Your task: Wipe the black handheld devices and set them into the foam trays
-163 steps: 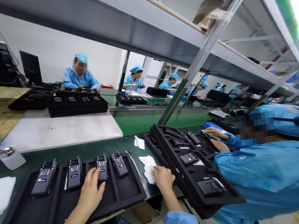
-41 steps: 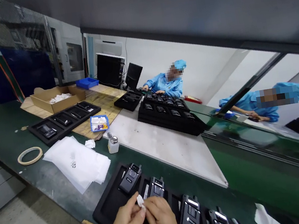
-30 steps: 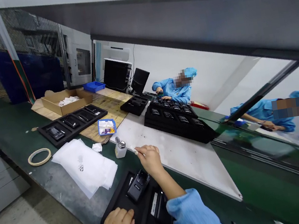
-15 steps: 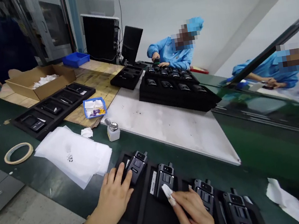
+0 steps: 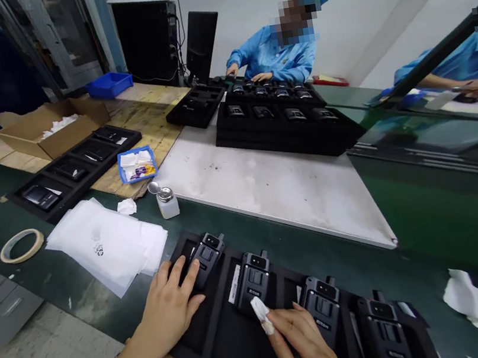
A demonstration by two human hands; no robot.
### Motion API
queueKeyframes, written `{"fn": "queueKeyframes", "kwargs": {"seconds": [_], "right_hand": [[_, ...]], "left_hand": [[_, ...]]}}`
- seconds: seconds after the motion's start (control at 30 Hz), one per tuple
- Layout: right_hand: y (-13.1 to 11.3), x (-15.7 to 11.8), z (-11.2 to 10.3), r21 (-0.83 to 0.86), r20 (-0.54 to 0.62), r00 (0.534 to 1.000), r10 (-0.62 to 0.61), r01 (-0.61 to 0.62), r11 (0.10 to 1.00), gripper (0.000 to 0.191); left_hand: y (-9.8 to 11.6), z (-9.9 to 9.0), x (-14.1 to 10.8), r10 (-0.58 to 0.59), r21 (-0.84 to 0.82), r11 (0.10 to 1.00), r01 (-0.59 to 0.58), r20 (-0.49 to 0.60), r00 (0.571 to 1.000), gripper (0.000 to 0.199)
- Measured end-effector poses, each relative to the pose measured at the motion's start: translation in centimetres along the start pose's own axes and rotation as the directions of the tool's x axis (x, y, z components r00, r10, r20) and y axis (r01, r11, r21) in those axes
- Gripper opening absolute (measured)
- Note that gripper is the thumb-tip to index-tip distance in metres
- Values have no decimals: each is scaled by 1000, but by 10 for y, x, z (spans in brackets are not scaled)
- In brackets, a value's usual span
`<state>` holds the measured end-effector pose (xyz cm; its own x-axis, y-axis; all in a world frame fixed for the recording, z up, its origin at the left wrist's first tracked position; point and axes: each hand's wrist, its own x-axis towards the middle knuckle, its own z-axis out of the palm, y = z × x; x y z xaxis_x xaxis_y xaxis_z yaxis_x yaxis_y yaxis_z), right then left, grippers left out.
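My left hand [image 5: 168,303], loosely spread and gripping nothing, rests on the leftmost handheld radio [image 5: 208,258], apparently steadying it in the black foam tray [image 5: 241,346], while my right hand [image 5: 302,340] pinches a folded white tissue [image 5: 261,312], tip presumably left free, near the Riton-marked second radio [image 5: 253,278].

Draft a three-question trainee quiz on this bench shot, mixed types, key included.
1. What does the person's right hand hold?
2. True or false: the round beige tape roll lies on the dark green tabletop.
3. How many black rectangular handheld devices lie in the black foam tray at the person's hands? A) two B) four C) seven

Key: 1. a small crumpled white wipe; 2. true; 3. B
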<state>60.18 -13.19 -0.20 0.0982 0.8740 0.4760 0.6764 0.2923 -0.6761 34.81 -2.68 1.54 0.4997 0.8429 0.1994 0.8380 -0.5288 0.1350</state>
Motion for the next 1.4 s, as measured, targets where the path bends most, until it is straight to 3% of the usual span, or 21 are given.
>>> {"fn": "queueKeyframes", "kwargs": {"seconds": [0.23, 0.43, 0.5, 0.6, 0.7, 0.77, 0.9, 1.0, 1.1, 1.4], "right_hand": [[7, -3, 6, -75, -8, 997, -83, 82, 994, 32], [18, 11, 0, -146, 9, 970, -244, 242, 959, 25], [16, 38, -1, -179, 36, 960, -279, 280, 943, 22], [-3, 103, 14, -251, 71, 959, -276, 285, 925, 21], [-36, 175, 54, -334, 132, 951, -280, 309, 891, 25], [-58, 213, 88, -412, 224, 955, -193, 272, 870, 30], [-81, 257, 145, -457, 268, 947, -175, 285, 843, 31], [-83, 267, 164, -466, 296, 943, -155, 284, 838, 29], [-81, 269, 167, -467, 338, 931, -135, 290, 835, 31], [-79, 268, 165, -507, 386, 920, -64, 269, 819, 33]], "left_hand": [[0, 0, -1, -14, -27, 1000, 14, 3, 1000, 61], [-6, 4, -9, -112, -255, 966, 51, -231, 966, 44], [-8, 5, -10, -168, -365, 929, 58, -277, 946, 34], [-9, 4, -11, -222, -457, 887, 68, -291, 931, 26], [-10, 6, -13, -185, -432, 901, 36, -309, 933, 27], [-12, 14, -14, -122, -372, 928, -24, -365, 923, 29], [-17, 39, -8, -41, -230, 968, -96, -526, 849, 31], [-23, 55, 0, -25, -179, 979, -98, -581, 813, 30], [-25, 60, 3, -17, -174, 979, -104, -582, 813, 30], [-20, 47, -1, -32, -232, 967, -107, -526, 850, 27]]}}
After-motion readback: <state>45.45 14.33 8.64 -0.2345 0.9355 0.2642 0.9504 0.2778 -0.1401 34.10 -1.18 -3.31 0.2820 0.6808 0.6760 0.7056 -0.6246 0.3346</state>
